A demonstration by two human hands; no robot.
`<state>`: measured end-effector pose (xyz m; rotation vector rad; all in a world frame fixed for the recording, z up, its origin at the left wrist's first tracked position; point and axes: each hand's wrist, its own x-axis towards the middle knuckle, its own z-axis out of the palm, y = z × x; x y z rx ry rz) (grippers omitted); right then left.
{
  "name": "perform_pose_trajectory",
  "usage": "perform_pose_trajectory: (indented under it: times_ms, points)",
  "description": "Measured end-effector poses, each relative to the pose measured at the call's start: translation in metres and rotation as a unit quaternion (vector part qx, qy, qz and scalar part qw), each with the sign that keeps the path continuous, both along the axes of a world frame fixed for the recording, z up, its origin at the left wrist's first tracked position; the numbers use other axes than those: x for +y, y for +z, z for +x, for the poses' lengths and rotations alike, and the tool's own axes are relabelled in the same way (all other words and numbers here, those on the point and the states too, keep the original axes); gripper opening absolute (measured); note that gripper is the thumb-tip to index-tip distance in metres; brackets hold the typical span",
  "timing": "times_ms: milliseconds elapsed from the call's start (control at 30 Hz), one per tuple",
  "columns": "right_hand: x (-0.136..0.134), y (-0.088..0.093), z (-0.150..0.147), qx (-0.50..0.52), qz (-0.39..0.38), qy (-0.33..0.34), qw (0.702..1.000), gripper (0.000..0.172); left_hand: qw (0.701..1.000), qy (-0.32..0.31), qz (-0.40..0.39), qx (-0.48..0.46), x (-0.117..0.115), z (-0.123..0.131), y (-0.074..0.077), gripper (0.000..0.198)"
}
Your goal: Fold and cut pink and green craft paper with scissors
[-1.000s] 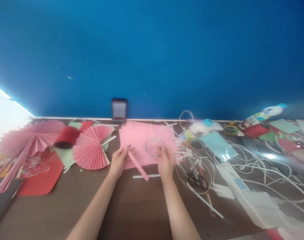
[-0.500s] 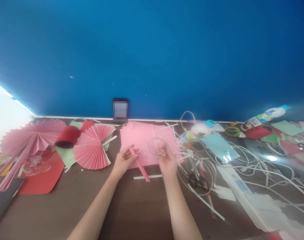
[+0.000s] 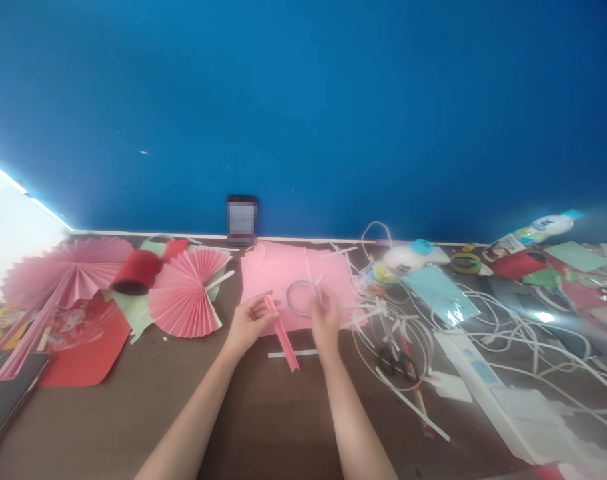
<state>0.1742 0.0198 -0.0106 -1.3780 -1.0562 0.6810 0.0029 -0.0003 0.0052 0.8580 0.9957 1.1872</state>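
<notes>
My left hand [image 3: 250,325] pinches the upper end of a narrow pleated strip of pink paper [image 3: 284,337], which slants down toward me. My right hand [image 3: 326,321] is closed at the right side of a thin grey ring [image 3: 288,298] that resembles a roll of tape; its fingertips are blurred. Both hands are over the near part of a pink paper sheet [image 3: 263,270] with a thin pale stick [image 3: 308,261] on it. A white strip [image 3: 278,355] lies behind the folded paper on the brown table.
Pink pleated fans [image 3: 186,303], a red roll [image 3: 137,272] and red paper [image 3: 90,357] lie left. A phone-like device [image 3: 242,220] leans on the blue wall. To the right are scissors [image 3: 397,360], white cables [image 3: 523,320], a power strip [image 3: 476,380] and a white bottle [image 3: 403,259].
My right hand has moved left with the grey ring, nearer my left hand. The pleated pink strip has opened slightly at its lower end and shifted a little.
</notes>
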Motion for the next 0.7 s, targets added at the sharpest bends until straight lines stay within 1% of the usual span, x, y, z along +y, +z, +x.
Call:
perform_pose_trajectory:
  times_ms: [33, 67, 100, 133, 167, 200, 233, 267, 300, 367, 500, 700]
  points:
    - [-0.004, 0.004, -0.002, -0.069, 0.027, -0.015, 0.997, 0.045, 1.0, 0.001, 0.002, -0.001, 0.0, 0.0, 0.0, 0.053]
    - [-0.008, 0.008, -0.004, -0.121, 0.052, -0.001, 0.991, 0.043, 1.0, 0.003, 0.004, -0.003, 0.0, 0.0, 0.0, 0.053]
    - [-0.013, 0.013, -0.006, -0.149, 0.069, 0.048, 0.985, 0.04, 1.0, 0.005, 0.006, -0.003, 0.0, 0.0, -0.001, 0.053]
    - [-0.017, 0.017, -0.008, -0.153, 0.072, 0.12, 0.978, 0.036, 1.0, 0.006, 0.007, -0.001, 0.0, 0.0, -0.001, 0.053]
    - [-0.02, 0.02, -0.01, -0.143, 0.059, 0.196, 0.968, 0.031, 1.0, 0.006, 0.01, 0.001, 0.001, -0.001, -0.001, 0.053]
    - [-0.022, 0.022, -0.013, -0.124, 0.034, 0.254, 0.958, 0.025, 1.0, 0.005, 0.013, 0.005, 0.001, -0.001, -0.001, 0.053]
    - [-0.024, 0.023, -0.015, -0.105, 0.005, 0.293, 0.95, 0.021, 1.0, 0.005, 0.016, 0.007, 0.001, -0.001, -0.002, 0.052]
    - [-0.025, 0.023, -0.017, -0.087, -0.025, 0.311, 0.946, 0.019, 1.0, 0.006, 0.018, 0.008, 0.001, -0.001, -0.002, 0.051]
    - [-0.024, 0.021, -0.019, -0.073, -0.048, 0.316, 0.945, 0.018, 1.0, 0.005, 0.02, 0.006, 0.001, -0.002, -0.002, 0.051]
    - [-0.023, 0.018, -0.021, -0.045, -0.07, 0.316, 0.945, 0.018, 1.0, 0.0, 0.021, -0.002, 0.001, -0.002, -0.002, 0.049]
    - [-0.019, 0.012, -0.022, 0.004, -0.072, 0.315, 0.947, 0.016, 1.0, -0.017, 0.013, -0.021, 0.001, -0.003, 0.0, 0.045]
    - [-0.018, 0.013, -0.021, 0.019, -0.072, 0.308, 0.949, 0.015, 0.998, -0.032, 0.017, -0.047, -0.001, -0.004, 0.004, 0.044]
